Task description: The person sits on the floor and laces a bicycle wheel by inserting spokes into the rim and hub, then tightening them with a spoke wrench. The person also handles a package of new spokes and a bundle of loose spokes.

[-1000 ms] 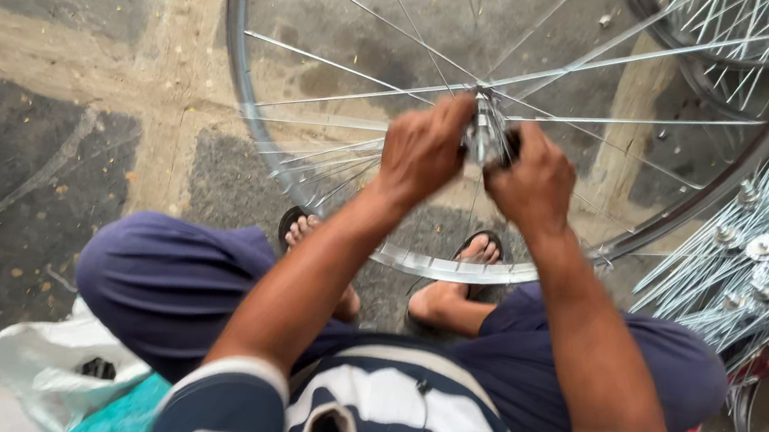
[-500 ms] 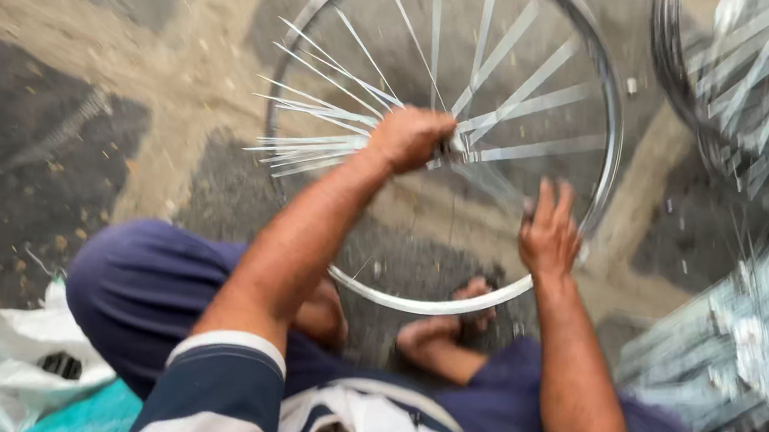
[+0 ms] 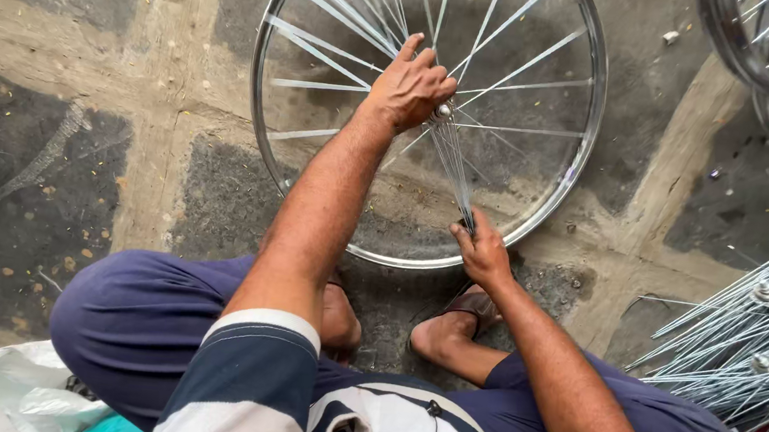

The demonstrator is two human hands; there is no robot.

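I am lacing a bicycle wheel rim [image 3: 264, 153] standing on the stone floor [image 3: 43, 146]: my left hand [image 3: 411, 85] grips the hub [image 3: 442, 112], my right hand [image 3: 482, 252] pinches loose spokes [image 3: 454, 162] near the rim's lower edge. Next, I judge, one spoke end needs guiding into its rim hole.

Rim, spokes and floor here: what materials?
Rim: looks like bright polished or plated metal, mirror-like glints. Spokes: thin shiny metal wire, likely steel, a bunch pinched in the right hand. Floor: rough stone or concrete slabs, matte, with pale joints.
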